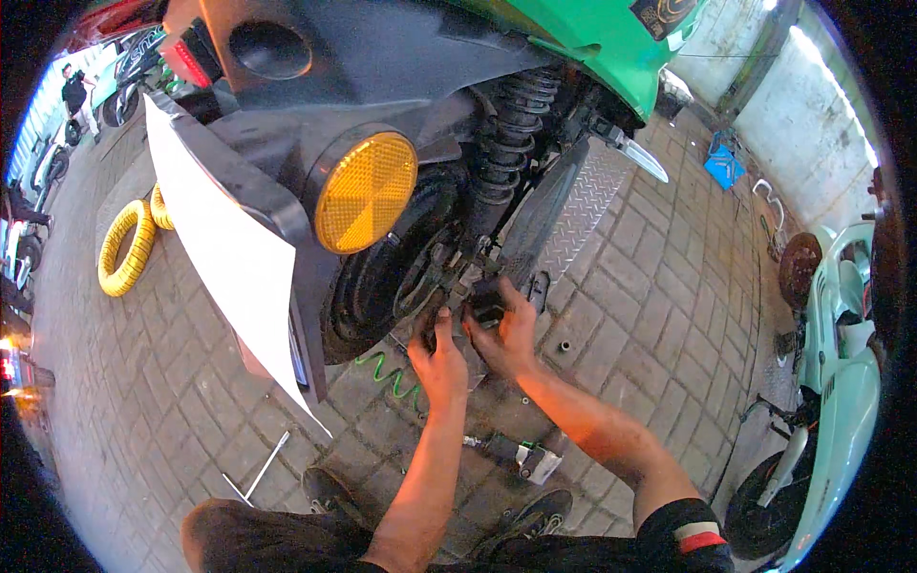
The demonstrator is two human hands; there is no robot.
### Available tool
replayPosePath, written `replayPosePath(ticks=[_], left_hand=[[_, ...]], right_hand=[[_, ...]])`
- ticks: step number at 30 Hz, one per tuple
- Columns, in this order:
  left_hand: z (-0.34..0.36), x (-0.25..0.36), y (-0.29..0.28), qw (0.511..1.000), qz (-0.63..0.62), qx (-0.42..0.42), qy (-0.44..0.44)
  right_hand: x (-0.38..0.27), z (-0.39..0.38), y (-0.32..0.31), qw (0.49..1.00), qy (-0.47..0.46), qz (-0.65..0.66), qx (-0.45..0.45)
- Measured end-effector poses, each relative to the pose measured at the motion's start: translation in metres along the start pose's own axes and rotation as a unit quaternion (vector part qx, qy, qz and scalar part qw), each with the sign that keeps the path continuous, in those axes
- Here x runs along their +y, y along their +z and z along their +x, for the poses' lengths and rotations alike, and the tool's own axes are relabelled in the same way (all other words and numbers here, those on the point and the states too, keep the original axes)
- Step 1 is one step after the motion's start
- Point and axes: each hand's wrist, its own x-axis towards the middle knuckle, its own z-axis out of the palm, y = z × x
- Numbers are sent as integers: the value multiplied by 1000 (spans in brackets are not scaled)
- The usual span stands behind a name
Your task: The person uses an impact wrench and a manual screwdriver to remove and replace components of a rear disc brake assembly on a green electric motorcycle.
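Close work at the rear of a green scooter (611, 53), beside the rear wheel (358, 301), just below the coil-spring shock absorber (506, 143). Right hand (508, 336) grasps a dark part (487, 298) between thumb and fingers; part sits near the metal bracket (457, 263) by the hub. Whether it's attached or loose: can't tell. Left hand (439, 365) has fingers bent, thumb up, right beside it at the wheel's lower side; can't tell if it pinches anything, fingertips blend into dark parts.

Step in hand, my read: two-handed handling of the dark part at the lower shock/hub area, no tool in the right hand. Next move seems to call for a steady right-hand hold and careful alignment against the bracket, with left fingers clear of pinch points.

On the paved floor (611, 382): green coiled hose (390, 378), small metal cylinder (564, 347), silver-ended tool (540, 465) between the shoes. Amber reflector (368, 191) overhead, left of the shock.
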Motion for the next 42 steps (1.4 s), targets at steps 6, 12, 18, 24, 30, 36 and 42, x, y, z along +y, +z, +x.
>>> replayPosePath(ticks=[6, 12, 18, 24, 30, 36, 42], left_hand=[[-7, 2, 7, 1000, -15, -3, -12], [-2, 0, 1, 998, 24, -44, 29], [-3, -9, 3, 1000, 12, -10, 12], [-6, -4, 3, 997, -39, -61, 20], [-6, -9, -2, 996, 58, -38, 62], [-9, -9, -2, 995, 63, -62, 54], [-9, -39, -3, 997, 34, -64, 41]], right_hand=[[47, -17, 17, 986, 119, 69, 92], [38, -7, 29, 995, 82, 36, 42], [27, 1, 25, 996, -28, 19, 80], [21, 2, 25, 995, -29, 41, 83], [24, -1, 34, 986, 75, 118, 87], [15, 8, 31, 963, 184, 179, 84], [13, 19, 29, 972, 193, 127, 52]])
